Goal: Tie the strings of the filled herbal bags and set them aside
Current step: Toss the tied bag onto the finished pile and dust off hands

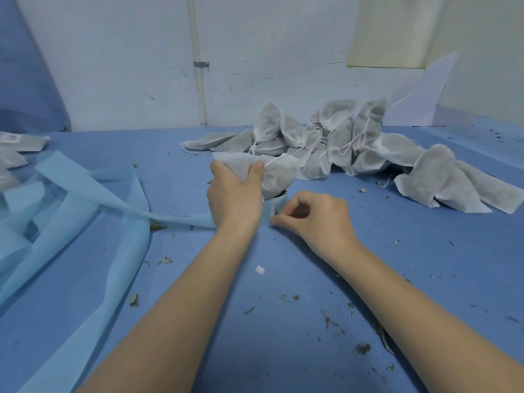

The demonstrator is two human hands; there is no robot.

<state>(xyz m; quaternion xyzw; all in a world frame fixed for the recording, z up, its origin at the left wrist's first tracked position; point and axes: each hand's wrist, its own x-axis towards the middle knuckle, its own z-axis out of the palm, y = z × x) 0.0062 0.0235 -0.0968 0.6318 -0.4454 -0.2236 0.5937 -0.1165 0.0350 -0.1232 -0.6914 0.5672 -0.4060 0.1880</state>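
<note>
Nearest the camera, two bare forearms reach forward over a blue surface (283, 279) strewn with dried herb crumbs (362, 348) and one small white scrap (260, 270).

The right hand (312, 217) rests low on the cloth, its fingers curled and the thumb meeting the forefinger in a pinch at the base of a small round container wrapped in light blue (276, 204). What lies between those fingertips is too small to make out.

The left hand (235, 194) is just beside it, a little further out, and grips a filled white herbal bag (279, 173) near its neck, thumb on one side and fingers on the other. The bag sits on top of the round container, leaning to the right, and a thin white string (272, 162) shows at the thumb.

A long band of light blue fabric (113, 199) runs from the container to the left, where more strips lie looped and folded.

Beyond the hands, a heap of filled white bags (340, 137) spreads across the middle and right of the surface, many with white strings trailing from their gathered necks. At the far left edge lie a few more flat bags (17, 143).

Behind everything stands a white wall with a vertical pipe (198, 66), and a white sheet (419, 95) leans at the right.
</note>
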